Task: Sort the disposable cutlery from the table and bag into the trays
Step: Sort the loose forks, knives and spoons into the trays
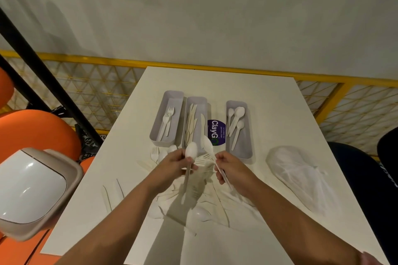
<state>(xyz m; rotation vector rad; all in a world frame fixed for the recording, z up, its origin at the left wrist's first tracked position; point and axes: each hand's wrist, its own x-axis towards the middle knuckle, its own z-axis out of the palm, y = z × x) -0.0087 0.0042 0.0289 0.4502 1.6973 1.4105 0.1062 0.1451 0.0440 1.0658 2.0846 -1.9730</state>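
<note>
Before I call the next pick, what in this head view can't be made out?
- Plastic bag: contents hidden by the cloudy film.
- Pile of cutlery: types partly hidden by both forearms and their shadow.
- Middle tray: near end covered by the spoons in the left hand and right hand.

The bench (269, 114) has a smooth, matt white top. On it stand 3 trays of matt grey plastic: the left tray (160, 114), the middle tray (203, 101) and the right tray (247, 146). The spoons (237, 118) in the right tray look like smooth white plastic with a faint sheen, as do the forks (168, 120) in the left one. The knives (190, 122) in the middle tray are duller and cream-toned, like wood or fibre. The bag (301, 174) is thin, crinkled, translucent plastic. A round sticker (216, 131) is glossy purple. Beside the bench, a bin lid (28, 185) is glossy white plastic.
</note>
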